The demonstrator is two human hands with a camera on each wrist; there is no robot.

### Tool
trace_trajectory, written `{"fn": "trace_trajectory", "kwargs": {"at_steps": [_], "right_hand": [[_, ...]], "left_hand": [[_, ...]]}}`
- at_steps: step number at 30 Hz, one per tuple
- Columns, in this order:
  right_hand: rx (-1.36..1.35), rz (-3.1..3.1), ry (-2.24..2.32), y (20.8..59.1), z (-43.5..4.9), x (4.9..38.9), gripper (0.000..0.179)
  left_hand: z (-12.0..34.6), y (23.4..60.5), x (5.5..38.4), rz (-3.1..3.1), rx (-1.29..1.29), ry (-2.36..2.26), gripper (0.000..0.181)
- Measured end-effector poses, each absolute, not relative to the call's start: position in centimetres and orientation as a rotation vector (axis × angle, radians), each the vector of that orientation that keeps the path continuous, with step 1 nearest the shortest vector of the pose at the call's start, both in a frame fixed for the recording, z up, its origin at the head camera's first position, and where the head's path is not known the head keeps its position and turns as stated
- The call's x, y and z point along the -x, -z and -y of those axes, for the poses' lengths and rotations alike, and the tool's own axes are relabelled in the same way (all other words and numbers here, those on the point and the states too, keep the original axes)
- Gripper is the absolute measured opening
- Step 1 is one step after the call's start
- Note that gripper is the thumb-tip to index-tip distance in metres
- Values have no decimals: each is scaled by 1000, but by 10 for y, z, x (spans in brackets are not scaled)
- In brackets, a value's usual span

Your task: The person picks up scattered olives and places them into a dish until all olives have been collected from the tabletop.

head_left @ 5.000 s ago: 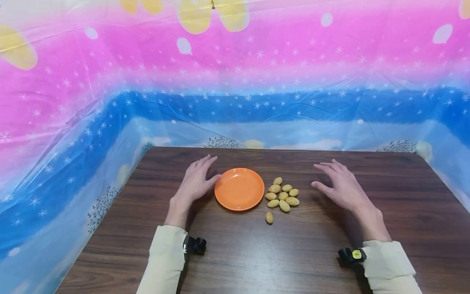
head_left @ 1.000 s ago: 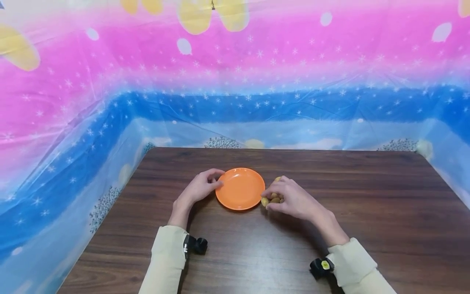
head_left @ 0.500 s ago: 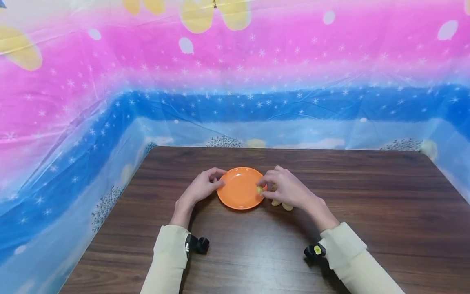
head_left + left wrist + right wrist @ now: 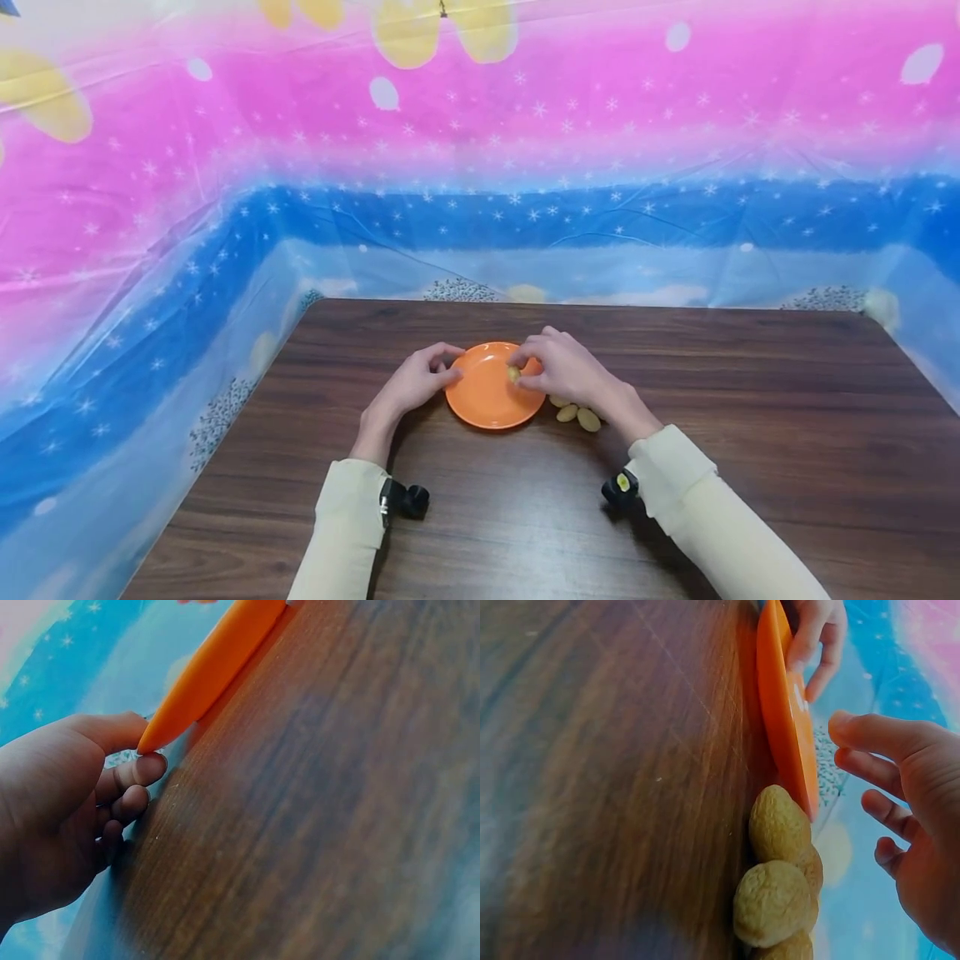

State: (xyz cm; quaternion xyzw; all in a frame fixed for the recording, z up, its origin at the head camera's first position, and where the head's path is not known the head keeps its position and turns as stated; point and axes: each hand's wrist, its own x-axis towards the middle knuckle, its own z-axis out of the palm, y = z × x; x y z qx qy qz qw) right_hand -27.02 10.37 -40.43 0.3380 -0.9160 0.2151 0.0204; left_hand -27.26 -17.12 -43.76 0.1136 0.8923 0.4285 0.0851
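On the table lies a round orange plate (image 4: 487,404). My left hand (image 4: 412,382) pinches its left rim; in the left wrist view the thumb (image 4: 116,732) and a fingertip meet at the rim. Over the plate's right part, my right hand (image 4: 568,367) holds a small yellow-brown oval, nut-like piece (image 4: 513,374) between thumb and fingers. In the right wrist view that piece does not show. Several like pieces (image 4: 588,419) lie on the table right of the plate, partly hidden under my right hand. Close up, these wrinkled ovals (image 4: 771,904) sit against the plate's edge.
The dark wood-grain table (image 4: 495,517) reaches back to a pink and blue patterned cloth (image 4: 480,217), which hangs behind it and at the sides. A small black camera (image 4: 405,500) sits on each wrist at the pale sleeve cuffs.
From the pile, my right hand has moved left and up over the plate with the nut-like piece. Several loose pieces show again. Five seconds ago both hands were apart from everything; the left now grips the plate.
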Motion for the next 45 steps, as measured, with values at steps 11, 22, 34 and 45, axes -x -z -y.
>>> {"fn": "trace_trajectory", "kwargs": {"at_steps": [11,22,34,45], "right_hand": [[-1040,2922,-632,407,-87,289,23],[-1009,2978,-644,410,-77,298,24],[-1033,2972,-632,411,-77,300,33],[-1039,2915,-740,402,-100,282,29]], "left_hand": [[173,438,270,-2659,-320,-1290,34],[172,441,272,-2660,-346,-1293,34],[173,439,271,-2661,-330,-1292,34],[173,441,271,-2666,-338,-1291,34]]}}
